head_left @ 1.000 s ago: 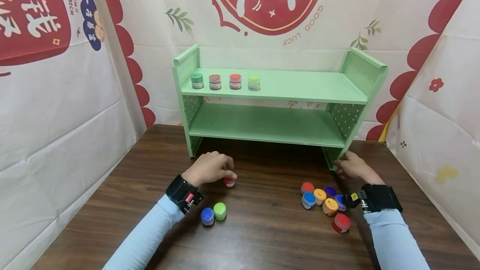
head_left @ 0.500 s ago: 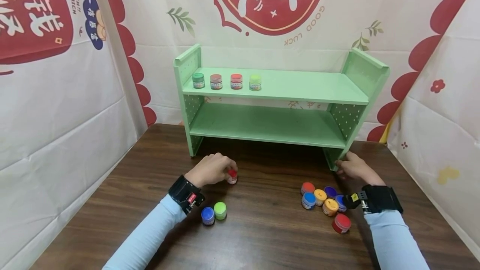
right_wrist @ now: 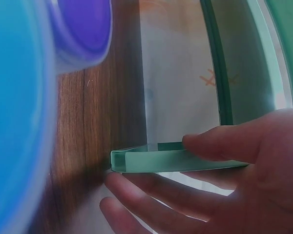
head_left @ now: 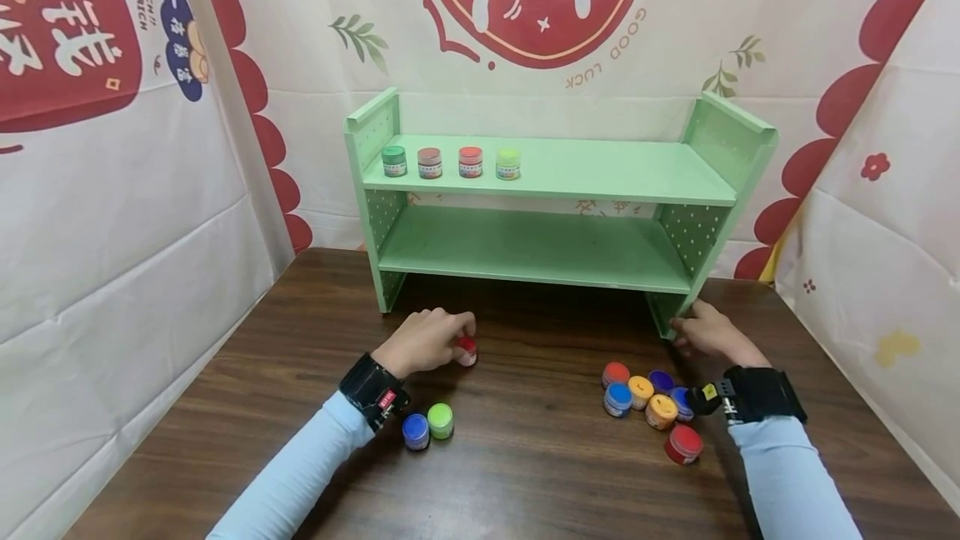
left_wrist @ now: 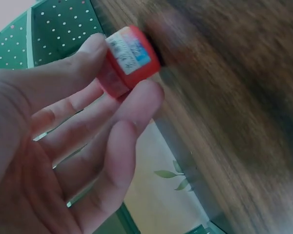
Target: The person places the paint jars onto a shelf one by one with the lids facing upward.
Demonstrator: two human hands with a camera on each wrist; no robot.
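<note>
My left hand (head_left: pixel 429 343) pinches a small red paint jar (head_left: pixel 468 351) between thumb and fingertips, just above or on the dark table in front of the shelf's left half. The jar's printed label shows in the left wrist view, where the red jar (left_wrist: pixel 131 62) looks tilted. My right hand (head_left: pixel 711 333) grips the right front leg of the green shelf (head_left: pixel 555 252). In the right wrist view the thumb lies on one side of the shelf leg (right_wrist: pixel 176 161) and the fingers on the other.
A blue jar (head_left: pixel 416 432) and a light green jar (head_left: pixel 440 421) stand near my left forearm. Several jars, among them an orange jar (head_left: pixel 661 412) and a red jar (head_left: pixel 683 445), cluster by my right wrist. The upper shelf board (head_left: pixel 600 169) bears several jars at its left.
My left hand has shifted slightly right with the red jar, which shows more plainly beside the fingers now. My right hand stays on the shelf leg.
</note>
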